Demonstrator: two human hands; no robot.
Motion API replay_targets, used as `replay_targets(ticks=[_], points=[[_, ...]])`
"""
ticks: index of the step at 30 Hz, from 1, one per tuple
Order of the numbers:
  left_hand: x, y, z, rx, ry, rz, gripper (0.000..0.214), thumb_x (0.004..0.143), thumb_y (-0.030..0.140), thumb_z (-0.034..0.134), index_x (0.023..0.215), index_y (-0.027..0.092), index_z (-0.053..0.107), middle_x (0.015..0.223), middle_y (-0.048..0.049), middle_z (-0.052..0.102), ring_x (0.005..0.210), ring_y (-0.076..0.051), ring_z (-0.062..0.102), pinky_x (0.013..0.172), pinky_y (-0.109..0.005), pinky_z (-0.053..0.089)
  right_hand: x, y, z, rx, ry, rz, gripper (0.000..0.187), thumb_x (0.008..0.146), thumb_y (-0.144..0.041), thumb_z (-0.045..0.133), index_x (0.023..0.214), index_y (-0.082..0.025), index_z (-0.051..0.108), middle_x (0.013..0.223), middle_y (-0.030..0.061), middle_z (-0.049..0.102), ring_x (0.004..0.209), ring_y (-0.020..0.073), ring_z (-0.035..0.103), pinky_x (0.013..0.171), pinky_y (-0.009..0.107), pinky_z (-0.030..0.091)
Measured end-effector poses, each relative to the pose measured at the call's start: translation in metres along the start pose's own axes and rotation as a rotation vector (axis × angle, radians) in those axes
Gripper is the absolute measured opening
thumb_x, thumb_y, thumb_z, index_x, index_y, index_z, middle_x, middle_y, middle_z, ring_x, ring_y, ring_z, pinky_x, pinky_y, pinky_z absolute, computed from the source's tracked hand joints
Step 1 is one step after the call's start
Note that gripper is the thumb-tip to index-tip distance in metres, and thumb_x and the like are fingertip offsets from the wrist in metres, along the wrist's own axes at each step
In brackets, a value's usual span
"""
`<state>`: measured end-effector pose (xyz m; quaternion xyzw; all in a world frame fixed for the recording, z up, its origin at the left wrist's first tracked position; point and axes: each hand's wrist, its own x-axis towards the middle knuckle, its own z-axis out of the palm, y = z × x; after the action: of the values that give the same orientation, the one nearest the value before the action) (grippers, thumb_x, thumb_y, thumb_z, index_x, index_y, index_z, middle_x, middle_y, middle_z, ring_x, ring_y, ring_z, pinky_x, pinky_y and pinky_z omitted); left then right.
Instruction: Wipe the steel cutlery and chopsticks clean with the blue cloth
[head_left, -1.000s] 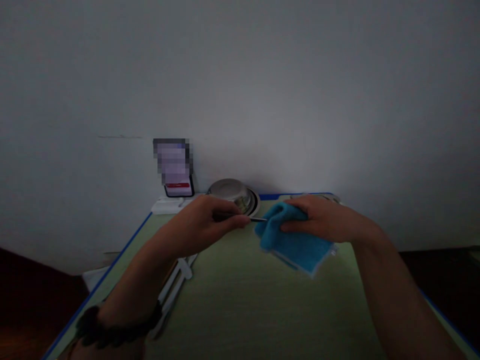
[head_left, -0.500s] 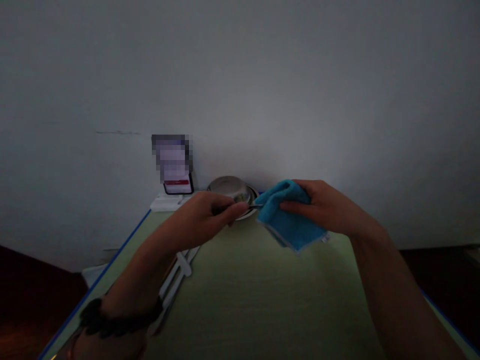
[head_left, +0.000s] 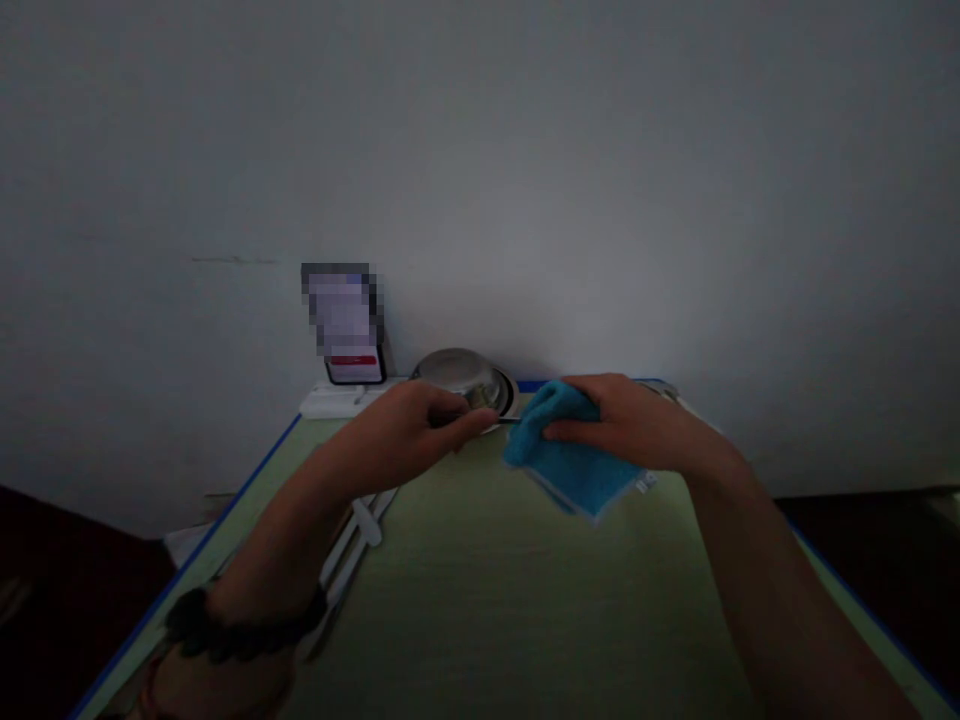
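My left hand [head_left: 412,428] pinches a thin metal utensil [head_left: 509,421] above the bench [head_left: 495,600]; it runs into the blue cloth [head_left: 581,472] gripped in my right hand [head_left: 634,425]. Beyond them, a metal bowl [head_left: 452,368] sits near the wall [head_left: 600,180], right of a phone [head_left: 354,371].

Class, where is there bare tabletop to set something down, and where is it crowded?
Bare: the green tabletop nearer than the blue cloth, between the white pieces and right forearm. Crowded: the back left, with phone and metal dish.
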<state>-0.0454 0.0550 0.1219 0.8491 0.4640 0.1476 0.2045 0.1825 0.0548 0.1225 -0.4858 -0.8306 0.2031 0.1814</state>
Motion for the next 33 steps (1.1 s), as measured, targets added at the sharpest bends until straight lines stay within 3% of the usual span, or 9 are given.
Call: replay_targets(ticks=[3,5,8,11,18,24,29,33], points=[[0.0,-0.001,0.001,0.019,0.022,-0.006,0.045,0.086,0.047,0.036,0.063,0.015,0.057,0.048,0.0053,0.037,0.045,-0.008,0.038,0.043,-0.021,0.023,0.002,0.001,0.001,-0.008,0.185,0.068,0.032,0.069,-0.042,0.063,0.091,-0.019,0.061,0.089,0.0044,0.065,0.076,0.0183,0.059,0.064,0.028,0.042],[0.0,-0.001,0.001,-0.012,0.031,-0.007,0.046,0.087,0.047,0.034,0.064,0.015,0.058,0.048,0.0055,0.035,0.044,-0.008,0.036,0.042,-0.021,0.021,0.001,0.001,0.0,0.055,0.202,0.097,0.035,0.068,-0.043,0.064,0.093,-0.019,0.062,0.089,0.0044,0.066,0.076,0.0185,0.059,0.063,0.028,0.043],[-0.001,0.0,0.0,-0.03,0.031,-0.012,0.046,0.086,0.048,0.035,0.064,0.015,0.058,0.048,0.0054,0.034,0.043,-0.008,0.035,0.041,-0.021,0.02,-0.002,0.004,-0.004,0.176,-0.022,0.096,0.033,0.072,-0.045,0.06,0.094,-0.02,0.062,0.086,0.0027,0.068,0.072,0.0172,0.061,0.059,0.026,0.044],[-0.002,0.001,-0.001,0.007,-0.003,0.021,0.045,0.086,0.047,0.038,0.062,0.015,0.058,0.048,0.0048,0.039,0.044,-0.008,0.037,0.042,-0.021,0.022,-0.006,0.008,-0.009,0.16,-0.244,0.05,0.031,0.075,-0.046,0.056,0.091,-0.019,0.063,0.084,0.0023,0.068,0.07,0.0165,0.062,0.058,0.025,0.045],[-0.006,0.004,-0.007,0.093,-0.009,0.087,0.042,0.086,0.044,0.04,0.06,0.015,0.056,0.047,0.0057,0.04,0.043,-0.006,0.039,0.043,-0.019,0.024,-0.013,0.012,-0.02,0.07,-0.287,-0.009,0.03,0.079,-0.041,0.053,0.097,-0.019,0.061,0.093,0.0032,0.066,0.078,0.016,0.061,0.065,0.024,0.045],[-0.007,0.01,-0.007,0.129,0.023,0.071,0.043,0.085,0.044,0.041,0.054,0.015,0.053,0.044,0.0053,0.038,0.04,-0.006,0.037,0.042,-0.02,0.021,-0.007,0.006,-0.011,0.012,-0.214,-0.075,0.023,0.076,-0.031,0.057,0.096,-0.022,0.064,0.089,0.0008,0.067,0.073,0.0148,0.059,0.064,0.024,0.043],[-0.006,0.012,-0.003,-0.004,-0.012,0.069,0.044,0.085,0.045,0.039,0.055,0.016,0.05,0.046,0.005,0.037,0.043,-0.007,0.036,0.042,-0.021,0.021,-0.006,-0.001,-0.008,0.091,-0.199,-0.058,0.021,0.072,-0.034,0.061,0.089,-0.024,0.067,0.08,-0.0024,0.068,0.066,0.0136,0.059,0.061,0.024,0.043],[-0.003,0.007,-0.001,-0.18,0.041,-0.031,0.043,0.085,0.047,0.04,0.056,0.016,0.049,0.049,0.0044,0.038,0.045,-0.008,0.036,0.043,-0.021,0.024,-0.005,0.0,-0.006,0.241,-0.025,0.014,0.026,0.068,-0.038,0.065,0.088,-0.022,0.068,0.076,-0.0013,0.068,0.066,0.0152,0.06,0.059,0.026,0.045]])
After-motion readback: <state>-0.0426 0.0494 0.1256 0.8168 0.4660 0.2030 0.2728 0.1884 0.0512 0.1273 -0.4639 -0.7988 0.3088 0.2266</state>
